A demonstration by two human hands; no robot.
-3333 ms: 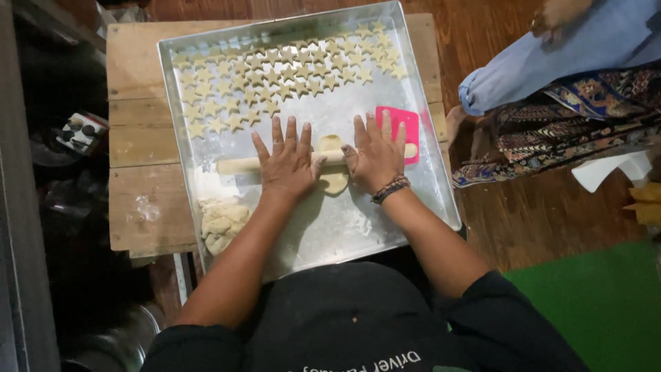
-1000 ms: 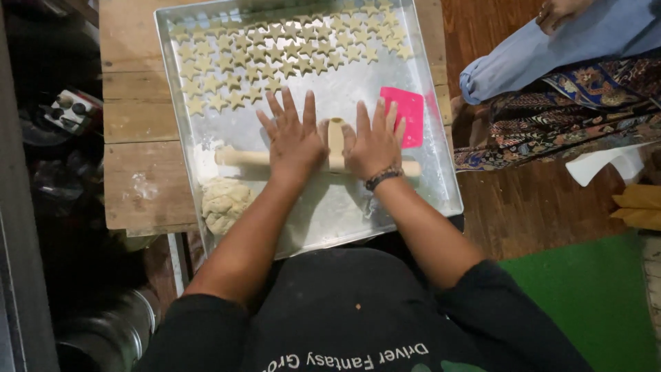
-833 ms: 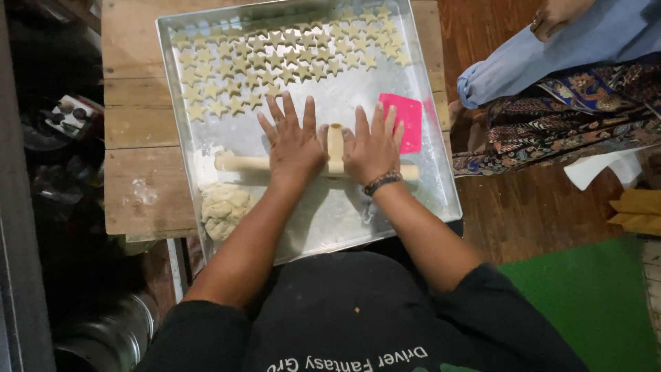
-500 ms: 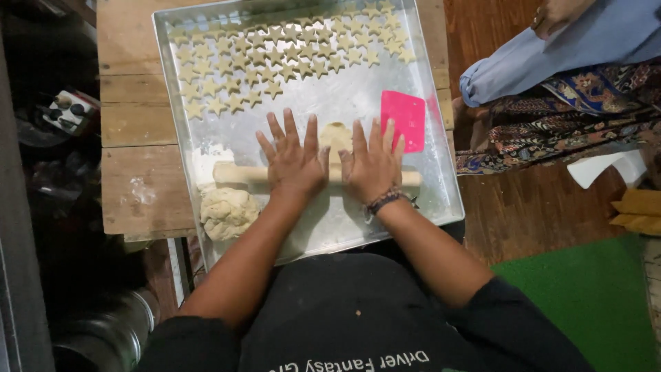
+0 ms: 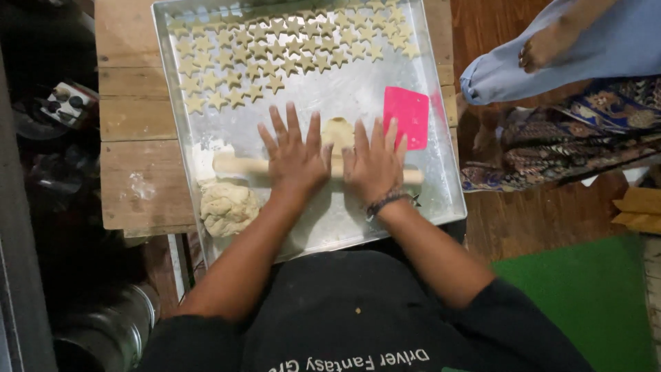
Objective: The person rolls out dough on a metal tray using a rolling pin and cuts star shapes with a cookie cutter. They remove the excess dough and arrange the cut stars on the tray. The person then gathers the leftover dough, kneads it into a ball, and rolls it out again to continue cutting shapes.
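Nearest the camera, a black shirt [image 5: 330,317] was seen, with both forearms extended from it toward a large metal tray [image 5: 441,172]. The tray was set on a wooden table [image 5: 138,124] and reached past the table's near edge.

The left hand [image 5: 295,160] and the right hand [image 5: 375,165] were laid flat, palms down, side by side on a wooden rolling pin [image 5: 237,165]. The fingers of both hands were spread wide and straight; nothing was gripped, and the pin was only pressed from above. A dark beaded bracelet [image 5: 387,202] was worn at the right wrist. The pin was placed crosswise on the tray, with one end showing to the left of the left hand and the other (the shorter visible part) to the right of the right hand.

A strip of flattened dough [image 5: 338,132] was located under the pin, between the two hands, its far end showing beyond the fingertips. A lump of unrolled dough [image 5: 227,207] was kept on the tray near its left edge, just below the pin's left end.

Further out, a pink scraper [image 5: 406,117] was laid flat on the tray, just beyond the right fingertips. At the far part of the tray, rows of star-shaped dough cut-outs [image 5: 289,48] were arranged close together.

To the right, beside the table, another person's light blue sleeve [image 5: 592,48] and patterned cloth [image 5: 571,138] were visible.
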